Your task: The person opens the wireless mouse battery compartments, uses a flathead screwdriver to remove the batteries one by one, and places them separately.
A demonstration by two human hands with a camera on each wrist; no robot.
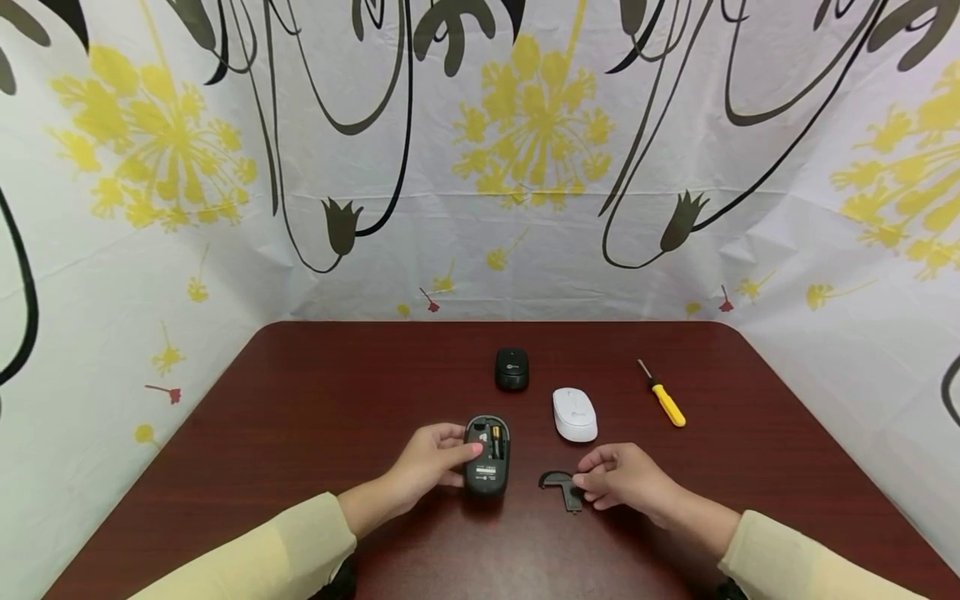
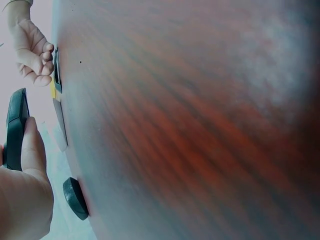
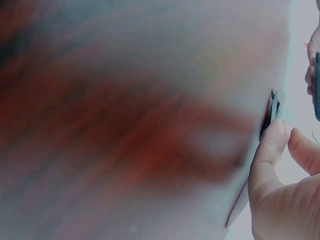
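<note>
My left hand (image 1: 429, 463) grips a dark computer mouse (image 1: 486, 479) turned underside up, thumb across its face. Its battery bay lies uncovered, with a black-and-gold battery (image 1: 496, 442) inside. In the left wrist view the mouse (image 2: 16, 129) is raised above the table. A black T-shaped battery cover (image 1: 557, 481) lies on the table to the right. My right hand (image 1: 626, 479) is beside it, fingertips right at its right edge. The right wrist view shows a gap between thumb and finger, one fingertip (image 3: 275, 131) against the cover (image 3: 270, 114).
A smaller black mouse (image 1: 512, 371) stands farther back, with a white mouse (image 1: 575, 415) in front of it to the right. A yellow-handled screwdriver (image 1: 666, 402) lies at the right. The dark red table (image 1: 360, 375) ends at a patterned cloth (image 1: 420, 275).
</note>
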